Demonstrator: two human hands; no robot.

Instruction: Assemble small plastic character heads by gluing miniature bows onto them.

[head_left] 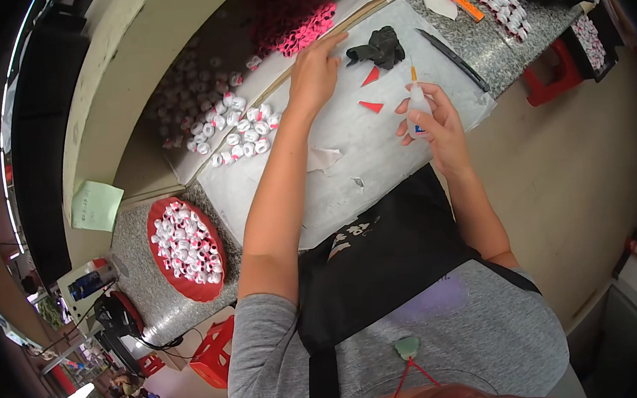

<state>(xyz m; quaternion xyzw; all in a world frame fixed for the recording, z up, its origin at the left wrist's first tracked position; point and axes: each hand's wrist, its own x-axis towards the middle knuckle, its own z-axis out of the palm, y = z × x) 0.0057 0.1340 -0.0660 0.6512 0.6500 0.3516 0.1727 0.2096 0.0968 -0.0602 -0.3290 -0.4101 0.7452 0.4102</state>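
Note:
My right hand (436,126) is wrapped round a small clear squeeze bottle (418,109) with an orange base and a thin needle tip pointing away from me. My left hand (314,78) reaches to the far edge of the white work sheet (382,149). Its fingers are apart, beside a heap of small bright pink pieces (309,29), and I see nothing held in it. Left of that forearm, several small white rounded pieces with pink and black marks (250,137) sit in a cluster. Two red pointed scraps (371,107) and a crumpled black cloth or glove (380,47) lie between my hands.
A red scalloped bowl (223,270) full of white-and-pink pieces stands on the granite counter at left. A black pen-like tool (453,60) lies along the sheet's right side. Beyond are an orange-handled tool (464,5) and more white pieces (504,11). A red stool (554,76) stands right.

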